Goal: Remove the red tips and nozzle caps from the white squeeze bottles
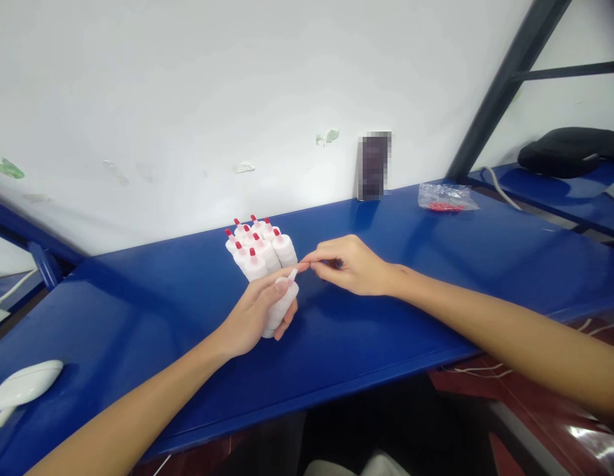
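Note:
A white squeeze bottle [281,308] with a pale pointed nozzle is tilted in my left hand [250,317], whose fingers wrap round it. No red tip shows on this nozzle. My right hand [353,266] is closed in a pinch just right of the nozzle, its fingertips meeting the outstretched index finger of my left hand. Whatever sits in that pinch is too small to make out. Behind my left hand, several white bottles [256,266] with red-tipped nozzles stand upright in a tight group on the blue table [346,370].
A clear plastic bag [448,197] with small red pieces lies at the back right. A phone-like dark slab [375,165], blurred out, leans on the white wall [188,99]. At the left edge is a white rounded object [29,383]; a black bag-like item [569,152] rests far right.

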Action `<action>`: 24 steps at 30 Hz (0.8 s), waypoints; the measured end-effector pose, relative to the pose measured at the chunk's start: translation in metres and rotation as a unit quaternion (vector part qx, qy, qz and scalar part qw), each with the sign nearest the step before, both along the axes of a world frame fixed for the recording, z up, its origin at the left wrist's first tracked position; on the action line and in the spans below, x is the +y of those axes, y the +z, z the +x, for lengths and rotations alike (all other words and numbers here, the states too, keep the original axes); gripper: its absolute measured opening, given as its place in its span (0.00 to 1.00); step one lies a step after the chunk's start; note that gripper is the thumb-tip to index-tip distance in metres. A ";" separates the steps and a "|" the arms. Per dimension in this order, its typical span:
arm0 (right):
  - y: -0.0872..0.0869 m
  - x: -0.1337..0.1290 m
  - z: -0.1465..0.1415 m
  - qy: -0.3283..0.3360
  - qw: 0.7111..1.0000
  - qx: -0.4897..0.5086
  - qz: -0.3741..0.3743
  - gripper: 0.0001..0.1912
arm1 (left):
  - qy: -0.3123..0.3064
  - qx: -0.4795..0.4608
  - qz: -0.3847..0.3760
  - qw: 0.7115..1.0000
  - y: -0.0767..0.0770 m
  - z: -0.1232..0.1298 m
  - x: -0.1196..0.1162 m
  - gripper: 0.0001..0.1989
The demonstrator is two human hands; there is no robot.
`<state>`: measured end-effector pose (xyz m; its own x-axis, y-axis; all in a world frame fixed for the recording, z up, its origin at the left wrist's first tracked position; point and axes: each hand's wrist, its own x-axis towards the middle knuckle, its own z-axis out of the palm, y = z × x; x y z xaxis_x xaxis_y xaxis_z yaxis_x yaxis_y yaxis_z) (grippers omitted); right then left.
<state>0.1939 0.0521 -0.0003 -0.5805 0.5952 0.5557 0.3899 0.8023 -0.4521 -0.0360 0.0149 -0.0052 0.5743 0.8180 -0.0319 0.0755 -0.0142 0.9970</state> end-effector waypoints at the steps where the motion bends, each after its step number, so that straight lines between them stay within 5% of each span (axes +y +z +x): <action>1: 0.000 0.000 0.000 -0.014 0.998 -0.045 0.045 0.12 | -0.002 0.022 0.009 1.000 0.001 0.001 -0.002 0.32; 5: 0.004 -0.004 -0.004 -0.109 0.959 -0.196 0.173 0.12 | -0.006 0.084 0.030 0.996 0.003 0.005 -0.008 0.34; 8: 0.006 -0.006 -0.006 -0.149 0.963 -0.169 0.145 0.10 | -0.006 0.092 0.027 0.995 0.003 0.006 -0.009 0.34; 12: 0.008 -0.007 -0.004 -0.015 0.999 -0.036 -0.018 0.15 | -0.021 0.088 0.031 0.995 0.003 0.005 -0.007 0.29; 15: 0.008 -0.010 -0.005 0.087 0.991 -0.005 -0.105 0.16 | -0.035 0.087 0.046 0.995 0.003 0.005 -0.006 0.24; 17: 0.007 -0.012 -0.007 0.093 0.986 0.015 -0.141 0.15 | -0.034 0.081 0.052 0.995 0.003 0.005 -0.005 0.22; 21: 0.005 0.004 0.000 -0.082 0.985 0.084 -0.124 0.18 | 0.005 0.044 0.028 0.999 0.000 0.004 -0.005 0.21; 24: -0.001 0.030 0.019 -0.270 0.960 -0.060 -0.053 0.15 | -0.003 0.015 0.025 1.000 -0.003 0.002 -0.007 0.19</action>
<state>0.2132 0.0818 -0.0008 -0.2276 0.8763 0.4247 0.7900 0.4212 -0.4456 -0.0343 0.0077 -0.0078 0.5780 0.8160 -0.0087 0.1058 -0.0643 0.9923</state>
